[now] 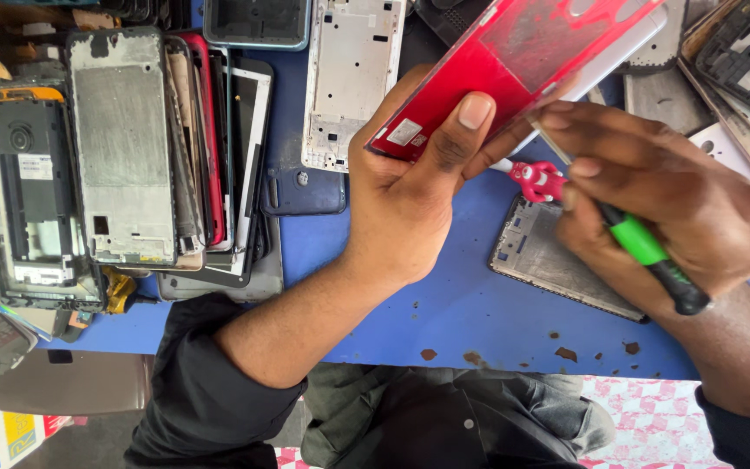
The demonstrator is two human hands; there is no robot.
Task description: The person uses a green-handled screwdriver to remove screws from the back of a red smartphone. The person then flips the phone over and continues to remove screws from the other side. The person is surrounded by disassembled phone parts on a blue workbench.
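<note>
Two hands meet over the red phone frame (514,61), which is tilted up off the blue table (444,304). The left hand (410,191) grips the frame's lower edge, thumb pressed flat on its red face, fingers wrapped behind. Just right of the frame, the right hand (679,200) is closed around a screwdriver (635,239) with a green and black handle, its thin metal shaft aimed at the frame's lower right edge; whether the tip touches cannot be told, as fingers hide it. A small red and white tool (536,178) lies just below the frame, between the two hands.

As a judgement, the work looks midway: the frame is already stripped of its screen and board, yet the driver is set against it, so something remains to loosen or pry.

Below the frame a grey metal phone plate (540,260) lies flat on the table. Well left of the frame sits a stack of stripped phone frames (132,148), and a white frame (349,78) lies nearer.
</note>
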